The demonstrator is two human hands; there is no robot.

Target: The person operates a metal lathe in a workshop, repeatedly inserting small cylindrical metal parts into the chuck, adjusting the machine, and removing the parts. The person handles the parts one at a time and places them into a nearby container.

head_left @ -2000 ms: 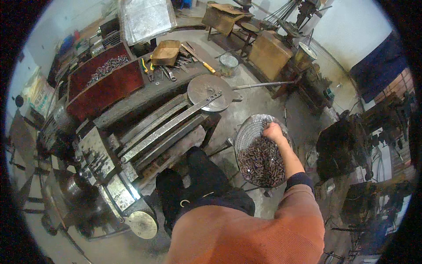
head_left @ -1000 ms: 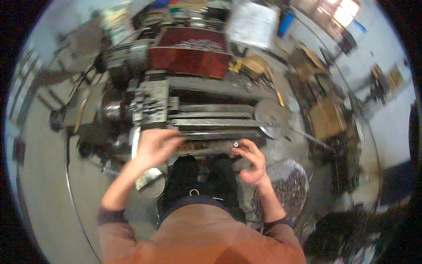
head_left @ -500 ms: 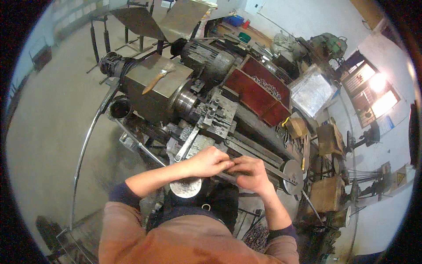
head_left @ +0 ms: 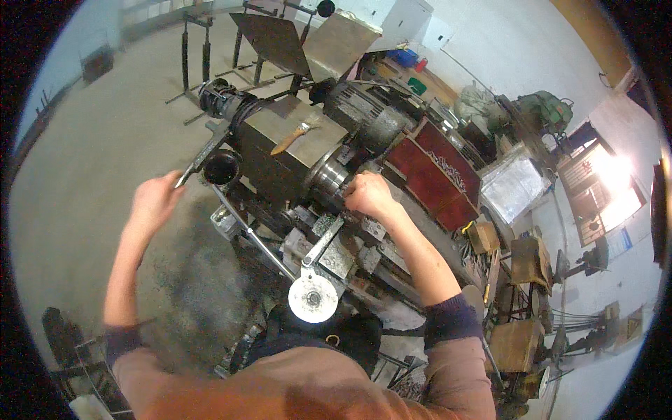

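Observation:
My left hand (head_left: 155, 203) is closed round a long metal lever (head_left: 198, 155) at the left of the lathe. Further right, my right hand (head_left: 371, 194) has its fingers curled in at the front of the shiny round chuck (head_left: 329, 175). Whatever those fingers pinch is hidden by the hand. Behind the chuck sits the boxy headstock (head_left: 269, 164), with a wooden-handled brush (head_left: 297, 138) lying on top. A flat metal handle (head_left: 322, 243) and a pale round handwheel (head_left: 313, 297) are below my right hand, nearer my body.
A dark red tray (head_left: 413, 164) holding many small metal pieces stands right of the chuck. Beyond the headstock is a ribbed motor (head_left: 360, 105). A shiny wrapped slab (head_left: 514, 183), a small wooden block (head_left: 483, 238) and loose tools lie farther right. A metal rod (head_left: 259, 241) slants out in front.
My hands were together over the lathe bed and have parted. The left has gone out to the lever and taken hold; the right has moved up to the chuck. The view has shifted.

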